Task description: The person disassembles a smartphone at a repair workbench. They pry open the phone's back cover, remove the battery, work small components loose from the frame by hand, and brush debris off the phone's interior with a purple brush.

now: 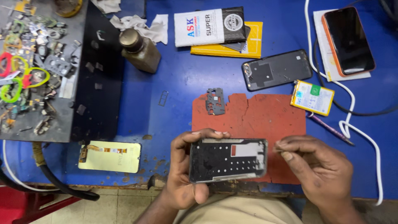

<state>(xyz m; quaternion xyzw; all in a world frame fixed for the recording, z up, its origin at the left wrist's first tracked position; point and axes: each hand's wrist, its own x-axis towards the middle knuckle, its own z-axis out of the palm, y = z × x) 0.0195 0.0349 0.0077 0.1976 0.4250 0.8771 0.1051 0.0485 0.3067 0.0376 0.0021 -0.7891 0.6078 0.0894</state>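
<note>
While the left hand (pixel 182 174) clamps the phone frame (pixel 228 159) steady above the red mat (pixel 265 116), the right hand (pixel 319 170) has its fingertips pinched together just beside the frame's edge.

The left hand (pixel 182 174) is wrapping around the left end of a bare phone frame (pixel 228 160), thumb underneath and fingers curling over its top edge, holding it flat above the red mat (pixel 265 116). The right hand (pixel 319 170) is pinching its fingertips (pixel 282 146) together just beside the frame's right end. On the blue desk (pixel 186 79) a phone back cover (pixel 277 69), a battery (pixel 312 97), a brown bottle (pixel 140 49) and a yellowish display panel (pixel 110 156) are lying.
</note>
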